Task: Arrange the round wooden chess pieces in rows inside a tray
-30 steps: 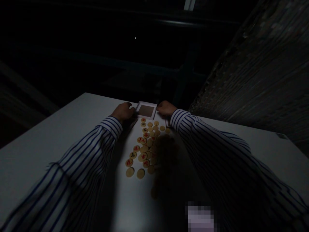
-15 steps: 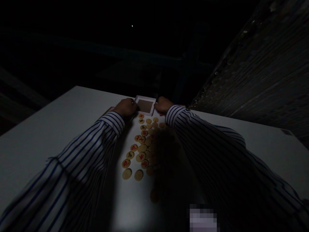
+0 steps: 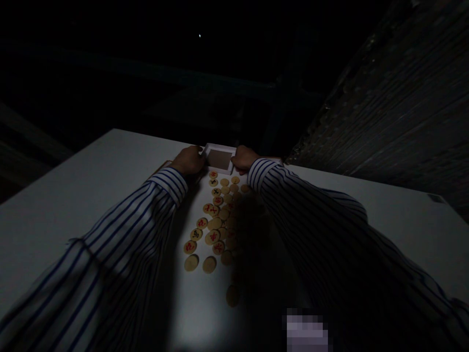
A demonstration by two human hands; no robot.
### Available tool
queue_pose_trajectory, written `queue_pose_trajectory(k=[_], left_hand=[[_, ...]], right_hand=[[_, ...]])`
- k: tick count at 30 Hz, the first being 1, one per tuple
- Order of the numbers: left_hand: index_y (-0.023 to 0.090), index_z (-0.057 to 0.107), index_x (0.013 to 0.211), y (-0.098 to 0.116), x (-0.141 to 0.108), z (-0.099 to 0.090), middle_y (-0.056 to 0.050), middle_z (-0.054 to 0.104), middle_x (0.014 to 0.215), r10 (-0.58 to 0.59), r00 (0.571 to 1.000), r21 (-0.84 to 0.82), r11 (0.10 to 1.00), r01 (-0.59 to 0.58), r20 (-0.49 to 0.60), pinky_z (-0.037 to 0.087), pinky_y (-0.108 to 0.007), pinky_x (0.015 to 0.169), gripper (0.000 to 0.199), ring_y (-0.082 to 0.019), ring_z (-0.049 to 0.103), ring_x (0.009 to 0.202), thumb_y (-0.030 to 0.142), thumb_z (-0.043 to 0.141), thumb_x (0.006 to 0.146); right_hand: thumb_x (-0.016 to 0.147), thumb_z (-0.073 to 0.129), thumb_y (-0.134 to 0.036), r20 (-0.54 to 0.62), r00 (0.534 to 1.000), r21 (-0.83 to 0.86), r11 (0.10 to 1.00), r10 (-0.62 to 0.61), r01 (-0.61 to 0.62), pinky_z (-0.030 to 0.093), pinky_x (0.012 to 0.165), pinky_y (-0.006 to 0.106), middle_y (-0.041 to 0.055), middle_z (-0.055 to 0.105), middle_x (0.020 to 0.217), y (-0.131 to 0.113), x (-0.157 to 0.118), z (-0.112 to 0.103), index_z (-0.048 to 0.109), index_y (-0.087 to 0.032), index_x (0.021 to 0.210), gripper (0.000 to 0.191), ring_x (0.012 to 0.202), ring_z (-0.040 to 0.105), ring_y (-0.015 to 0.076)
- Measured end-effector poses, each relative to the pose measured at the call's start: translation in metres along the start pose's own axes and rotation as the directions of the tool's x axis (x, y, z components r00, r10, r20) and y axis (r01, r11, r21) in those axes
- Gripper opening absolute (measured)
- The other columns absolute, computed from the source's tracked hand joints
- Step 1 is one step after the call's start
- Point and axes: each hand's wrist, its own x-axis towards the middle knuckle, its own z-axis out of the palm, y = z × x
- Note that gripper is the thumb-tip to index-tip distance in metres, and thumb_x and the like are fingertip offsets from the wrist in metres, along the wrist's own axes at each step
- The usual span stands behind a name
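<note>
A shallow white box (image 3: 220,159) with a grey-brown inside lies at the far edge of the table. Its left side is gripped by my left hand (image 3: 189,160), fingers closed round it. On the box's right side my right hand (image 3: 245,159) is closed in the same way. Several round wooden pieces (image 3: 212,237) are spread on the table between my forearms, some with red or black characters facing up, others plain. Those on the right lie in shadow and are hard to make out. One piece (image 3: 232,296) lies apart, nearer to me.
The white table (image 3: 91,181) extends to both sides. Thin brown-edged objects (image 3: 161,167) show partly behind my hands. A stack of layered sheets (image 3: 403,98) rises beyond the table at the right. The background is dark.
My right hand has shifted slightly left along the box's side. The whole view has moved a little; the pieces look unchanged.
</note>
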Motion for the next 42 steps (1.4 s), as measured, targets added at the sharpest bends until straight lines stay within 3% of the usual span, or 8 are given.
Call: queue_pose_trajectory(k=[4, 19, 25, 35, 42], left_hand=[[0.012, 0.046, 0.116, 0.002, -0.002, -0.002, -0.012, 0.057, 0.11, 0.011, 0.999, -0.02, 1.0, -0.012, -0.033, 0.041, -0.027, 0.078, 0.047, -0.022, 0.054, 0.096, 0.035, 0.041, 0.076], [0.012, 0.048, 0.113, 0.004, -0.006, -0.011, -0.01, 0.062, 0.101, 0.01, 0.999, -0.04, 0.999, -0.011, -0.045, 0.042, -0.028, 0.077, 0.043, -0.022, 0.055, 0.094, 0.026, 0.043, 0.073], [0.014, 0.049, 0.112, 0.007, -0.01, -0.016, -0.009, 0.062, 0.101, -0.014, 0.995, -0.078, 0.997, 0.006, -0.101, 0.043, -0.028, 0.073, 0.042, -0.022, 0.056, 0.09, 0.028, 0.045, 0.072], [0.011, 0.053, 0.107, 0.012, -0.019, -0.027, -0.012, 0.059, 0.105, 0.013, 0.974, -0.147, 0.988, -0.047, -0.226, 0.043, -0.03, 0.077, 0.039, -0.023, 0.055, 0.094, 0.02, 0.049, 0.069], [0.011, 0.049, 0.112, 0.009, -0.022, -0.027, -0.011, 0.058, 0.107, -0.039, 0.959, -0.25, 0.968, -0.034, -0.281, 0.042, -0.028, 0.08, 0.044, -0.02, 0.054, 0.096, 0.019, 0.049, 0.068]], right_hand=[[0.074, 0.049, -0.015, -0.009, 0.999, -0.122, 0.992, -0.032, 0.031, 0.049, 0.048, 0.026, 0.0079, 0.059, 0.053, 0.003, 0.003, 0.002, 0.06, -0.008, 0.071, 0.013, 0.052, 0.059, 0.0168], [0.075, 0.047, -0.017, -0.006, 0.999, -0.089, 0.995, -0.038, 0.037, 0.05, 0.048, 0.027, 0.0084, 0.06, 0.055, 0.001, 0.004, -0.001, 0.059, -0.007, 0.075, 0.015, 0.048, 0.059, 0.0159], [0.077, 0.045, -0.019, -0.039, 0.995, -0.057, 0.994, -0.094, 0.092, 0.05, 0.049, 0.029, 0.0079, 0.061, 0.056, 0.003, 0.005, -0.004, 0.059, -0.008, 0.078, 0.018, 0.045, 0.058, 0.0154], [0.077, 0.047, -0.017, -0.052, 0.997, 0.155, 0.986, -0.061, 0.069, 0.05, 0.045, 0.024, 0.0079, 0.062, 0.068, -0.005, -0.008, -0.013, 0.058, -0.011, 0.088, 0.017, 0.047, 0.057, 0.0117], [0.076, 0.047, -0.012, -0.08, 0.996, 0.272, 0.961, -0.038, 0.059, 0.05, 0.045, 0.022, 0.0065, 0.061, 0.073, -0.01, -0.024, -0.02, 0.055, -0.011, 0.092, 0.018, 0.047, 0.056, 0.0089]])
